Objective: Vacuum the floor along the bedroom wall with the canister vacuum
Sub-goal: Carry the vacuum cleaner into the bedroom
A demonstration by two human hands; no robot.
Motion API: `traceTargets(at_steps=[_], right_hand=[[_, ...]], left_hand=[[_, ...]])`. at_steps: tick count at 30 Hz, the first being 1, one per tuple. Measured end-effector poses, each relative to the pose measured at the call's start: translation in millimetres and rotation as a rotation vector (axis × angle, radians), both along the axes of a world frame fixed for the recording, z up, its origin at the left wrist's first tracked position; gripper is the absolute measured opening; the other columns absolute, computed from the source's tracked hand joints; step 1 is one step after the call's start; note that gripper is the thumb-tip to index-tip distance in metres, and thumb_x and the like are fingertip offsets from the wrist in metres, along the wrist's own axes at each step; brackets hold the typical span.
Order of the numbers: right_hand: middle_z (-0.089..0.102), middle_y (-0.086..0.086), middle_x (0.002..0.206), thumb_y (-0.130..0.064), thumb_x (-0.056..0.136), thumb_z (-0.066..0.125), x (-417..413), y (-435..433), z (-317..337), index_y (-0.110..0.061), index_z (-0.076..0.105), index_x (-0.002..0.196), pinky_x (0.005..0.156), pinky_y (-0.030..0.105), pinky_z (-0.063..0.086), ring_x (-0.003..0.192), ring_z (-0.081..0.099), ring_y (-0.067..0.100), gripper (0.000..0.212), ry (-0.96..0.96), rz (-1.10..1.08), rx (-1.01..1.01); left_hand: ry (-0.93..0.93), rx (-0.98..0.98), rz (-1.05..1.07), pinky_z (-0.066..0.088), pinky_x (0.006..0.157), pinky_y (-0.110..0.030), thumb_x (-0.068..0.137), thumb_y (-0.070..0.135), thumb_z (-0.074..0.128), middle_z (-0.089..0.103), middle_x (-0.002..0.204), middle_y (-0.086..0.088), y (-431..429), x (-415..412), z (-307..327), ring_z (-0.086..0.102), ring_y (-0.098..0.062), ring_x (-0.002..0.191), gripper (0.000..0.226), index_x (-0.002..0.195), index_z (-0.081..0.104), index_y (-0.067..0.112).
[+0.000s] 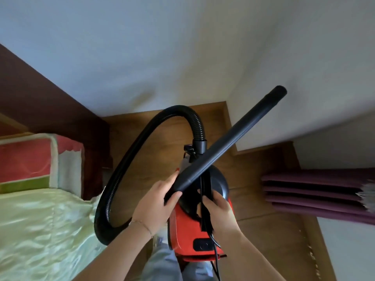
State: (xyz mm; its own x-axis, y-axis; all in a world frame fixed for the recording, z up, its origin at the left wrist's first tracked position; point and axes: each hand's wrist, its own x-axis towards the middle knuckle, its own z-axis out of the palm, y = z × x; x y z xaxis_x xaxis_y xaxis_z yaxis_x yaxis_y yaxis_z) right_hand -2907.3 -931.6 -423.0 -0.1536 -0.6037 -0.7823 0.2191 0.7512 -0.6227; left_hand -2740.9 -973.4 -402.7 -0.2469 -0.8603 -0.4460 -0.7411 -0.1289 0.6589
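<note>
Wearing a thin, fine-linked bracelet (142,225) around the left wrist, just behind the left hand (156,201). Going bare-armed on both sides, right down to the right hand (219,211). Wearing pale, faded blue-grey trousers (162,264), looking like worn denim, showing between the forearms.

Your left hand (154,201) grips the black wand (227,142); your right hand (218,209) holds the red vacuum's (187,234) handle (206,189) above the wooden floor (263,236).
</note>
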Motion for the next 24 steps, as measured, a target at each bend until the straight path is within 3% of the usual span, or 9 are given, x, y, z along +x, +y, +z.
traceTargets(at_steps=[3,7,10,15,21,24], right_hand=[[0.055,0.003,0.054,-0.008,0.096,0.047,-4.4,-8.0,-43.0,-0.016,0.064,0.087,0.058,0.031,0.036,0.057,0.048,0.019,0.021,0.008,-0.042,0.026],[0.053,0.005,0.057,-0.007,0.097,0.045,-7.0,-18.7,-88.2,-0.016,0.064,0.09,0.059,0.03,0.036,0.058,0.048,0.019,0.022,0.009,-0.088,0.027],[0.052,0.007,0.059,-0.008,0.097,0.044,-6.6,-25.4,-117.4,-0.016,0.064,0.093,0.059,0.03,0.036,0.058,0.048,0.019,0.022,0.002,-0.143,0.031],[0.05,0.006,0.057,-0.005,0.098,0.043,-4.4,-37.0,-153.3,-0.012,0.062,0.093,0.058,0.028,0.035,0.055,0.046,0.017,0.021,-0.044,-0.218,0.011],[0.054,-0.001,0.053,-0.006,0.096,0.045,-5.4,-43.2,-185.2,-0.016,0.063,0.084,0.062,0.034,0.036,0.057,0.047,0.018,0.024,-0.006,-0.15,-0.002],[0.053,0.001,0.053,-0.008,0.097,0.046,-12.7,-39.1,-189.1,-0.017,0.065,0.091,0.058,0.03,0.036,0.056,0.047,0.017,0.022,-0.009,-0.122,-0.007]], left_hand=[[-0.037,-0.014,-0.032,0.052,0.071,-0.023,0.094,0.042,0.042,0.053,0.11,0.011,-19.8,4.8,-47.9,0.054,-0.003,0.077,0.054,0.144,0.021,0.041],[-0.036,0.0,-0.07,0.053,0.082,-0.033,0.094,0.04,0.042,0.053,0.118,0.008,-39.9,10.4,-99.1,0.058,-0.011,0.096,0.055,0.145,0.022,0.039],[-0.05,0.007,-0.127,0.054,0.081,-0.039,0.094,0.039,0.043,0.053,0.12,0.006,-45.6,8.9,-129.7,0.059,-0.016,0.096,0.054,0.145,0.023,0.037],[-0.037,0.008,-0.13,0.052,0.074,-0.034,0.094,0.036,0.043,0.051,0.108,0.006,-49.3,5.1,-169.6,0.056,-0.011,0.081,0.054,0.144,0.022,0.039],[-0.057,0.015,-0.095,0.051,0.074,-0.031,0.096,0.031,0.043,0.051,0.111,0.003,-52.4,-1.4,-203.5,0.056,-0.014,0.083,0.053,0.145,0.022,0.037],[-0.061,0.013,-0.038,0.05,0.086,-0.035,0.096,0.029,0.043,0.051,0.118,-0.001,-54.8,-3.6,-216.6,0.056,-0.018,0.099,0.052,0.145,0.024,0.034]])
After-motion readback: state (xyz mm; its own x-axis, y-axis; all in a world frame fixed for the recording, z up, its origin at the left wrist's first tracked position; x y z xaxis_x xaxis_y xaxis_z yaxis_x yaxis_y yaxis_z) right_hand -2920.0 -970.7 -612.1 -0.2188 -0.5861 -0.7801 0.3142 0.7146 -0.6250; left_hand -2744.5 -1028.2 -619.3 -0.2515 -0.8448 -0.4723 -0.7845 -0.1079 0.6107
